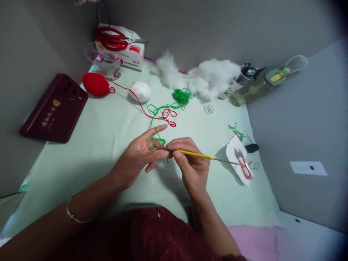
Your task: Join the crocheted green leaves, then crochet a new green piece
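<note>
Yellow-handled hook (194, 154): pinched in right hand (191, 165), rear end toward three o'clock. Green yarn (182, 96): bundle at twelve o'clock; strand over left hand's (136, 156) raised index, other fingers pinching yarn beside hook tip. Advised: even tension, slack feed.

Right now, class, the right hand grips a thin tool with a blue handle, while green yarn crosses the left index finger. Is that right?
One slip: the head view shows a yellow handle, not blue. The right hand grips the thin tool, and green yarn crosses the left index finger.
</note>
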Demonstrator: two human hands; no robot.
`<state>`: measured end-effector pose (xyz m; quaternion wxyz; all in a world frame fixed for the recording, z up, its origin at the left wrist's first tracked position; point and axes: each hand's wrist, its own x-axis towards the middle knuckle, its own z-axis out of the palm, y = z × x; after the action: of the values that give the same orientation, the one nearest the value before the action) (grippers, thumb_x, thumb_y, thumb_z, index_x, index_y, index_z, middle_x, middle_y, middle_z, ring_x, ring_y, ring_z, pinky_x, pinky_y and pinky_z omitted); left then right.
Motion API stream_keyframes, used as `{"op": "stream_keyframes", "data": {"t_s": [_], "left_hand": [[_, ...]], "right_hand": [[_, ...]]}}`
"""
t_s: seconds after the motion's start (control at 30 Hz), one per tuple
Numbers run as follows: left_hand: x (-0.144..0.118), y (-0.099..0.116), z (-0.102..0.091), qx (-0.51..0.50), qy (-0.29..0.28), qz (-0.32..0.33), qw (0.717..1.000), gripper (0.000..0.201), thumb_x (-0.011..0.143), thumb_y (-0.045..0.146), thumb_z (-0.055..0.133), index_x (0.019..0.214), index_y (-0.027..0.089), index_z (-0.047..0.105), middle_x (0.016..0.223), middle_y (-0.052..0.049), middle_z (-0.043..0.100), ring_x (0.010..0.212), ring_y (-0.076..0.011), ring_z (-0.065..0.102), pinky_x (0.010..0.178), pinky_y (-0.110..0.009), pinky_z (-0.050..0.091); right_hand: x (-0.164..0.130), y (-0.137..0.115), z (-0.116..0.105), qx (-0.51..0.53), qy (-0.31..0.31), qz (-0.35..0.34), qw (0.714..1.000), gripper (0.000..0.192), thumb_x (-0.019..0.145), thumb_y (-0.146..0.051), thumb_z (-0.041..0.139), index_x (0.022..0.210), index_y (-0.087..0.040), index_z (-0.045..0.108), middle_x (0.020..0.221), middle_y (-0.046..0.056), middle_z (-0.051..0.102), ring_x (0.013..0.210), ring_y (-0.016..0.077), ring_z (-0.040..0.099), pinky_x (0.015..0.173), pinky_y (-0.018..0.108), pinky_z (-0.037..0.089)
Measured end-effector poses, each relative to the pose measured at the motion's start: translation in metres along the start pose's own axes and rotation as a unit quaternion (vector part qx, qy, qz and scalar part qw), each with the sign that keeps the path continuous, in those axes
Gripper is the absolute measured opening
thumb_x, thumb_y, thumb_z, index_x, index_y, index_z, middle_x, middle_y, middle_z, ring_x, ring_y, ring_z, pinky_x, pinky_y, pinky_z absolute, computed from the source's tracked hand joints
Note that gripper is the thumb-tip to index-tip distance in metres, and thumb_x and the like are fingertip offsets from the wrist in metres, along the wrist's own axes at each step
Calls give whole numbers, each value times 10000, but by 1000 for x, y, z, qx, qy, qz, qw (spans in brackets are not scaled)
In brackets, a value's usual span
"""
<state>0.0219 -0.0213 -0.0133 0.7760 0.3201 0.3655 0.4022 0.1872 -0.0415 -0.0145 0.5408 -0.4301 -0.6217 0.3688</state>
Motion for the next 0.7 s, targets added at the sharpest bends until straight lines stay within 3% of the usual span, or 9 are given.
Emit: {"op": "stream_keyframes", "data": {"t_s": [0.17, 0.37, 0.53, 0.7], "left_hand": [[0, -3, -3, 8, -17, -17, 1000, 922, 801, 230, 833, 1590, 208, 357, 853, 18, 640, 552, -60, 428, 408, -157, 339], [3, -4, -6, 6, -10, -6, 1000, 961, 781, 198, 844, 1597, 216, 336, 843, 33, 644, 516, -44, 420, 426, -166, 333], [2, -1, -4, -7, 6, 9, 1000, 926, 782, 157, 818, 1579, 193, 349, 776, 54, 646, 510, -50, 433, 432, -162, 341], [1, 1, -3, -12, 3, 9, 1000, 868, 800, 168, 803, 1558, 199, 380, 805, 40, 664, 528, -56, 454, 429, -162, 341]], "right_hand": [[0, -2, 1, -39, -1, -24, 999, 176, 951, -174, 661, 1027, -278, 779, 960, 33, 760, 933, 195, 700, 821, 385, 585], [1, -3, 0, -23, -2, -17, 1000, 165, 943, -176, 677, 1013, -277, 788, 936, 29, 762, 895, 184, 697, 785, 362, 587], [2, 4, -1, 89, 29, 64, 994, 100, 951, -277, 689, 971, -260, 786, 866, 18, 726, 710, 147, 657, 645, 314, 557], [1, 9, -1, 184, 43, 116, 975, 114, 967, -293, 672, 983, -231, 766, 853, 15, 741, 686, 125, 669, 637, 278, 561]]}}
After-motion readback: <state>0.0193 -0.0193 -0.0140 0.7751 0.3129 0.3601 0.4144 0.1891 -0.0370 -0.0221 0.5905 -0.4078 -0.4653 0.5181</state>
